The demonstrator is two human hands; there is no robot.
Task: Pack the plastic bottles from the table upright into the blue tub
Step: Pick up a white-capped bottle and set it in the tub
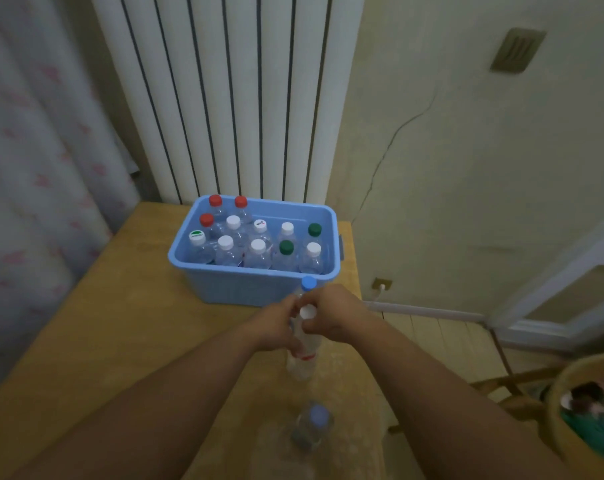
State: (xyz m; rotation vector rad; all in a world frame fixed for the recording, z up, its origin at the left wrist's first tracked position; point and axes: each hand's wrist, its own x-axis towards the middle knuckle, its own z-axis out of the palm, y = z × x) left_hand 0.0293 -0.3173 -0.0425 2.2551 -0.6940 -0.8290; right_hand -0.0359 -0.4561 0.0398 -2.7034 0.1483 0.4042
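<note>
The blue tub (224, 289) stands at the far side of the wooden table (103, 323) and holds several clear bottles upright, with red, white and green caps. In front of it a white-capped clear bottle (302, 362) stands on the table. My left hand (276, 327) grips its neck from the left and my right hand (331, 317) closes round its cap from the right. A blue-capped bottle (308, 284) shows just behind my hands, against the tub's near wall. Another blue-capped bottle (312, 426) stands closer to me.
A white ribbed radiator (224, 98) rises behind the tub, with a curtain (27, 168) to the left. The table's right edge drops off near the tub. A woven basket (570, 410) with clutter sits lower right.
</note>
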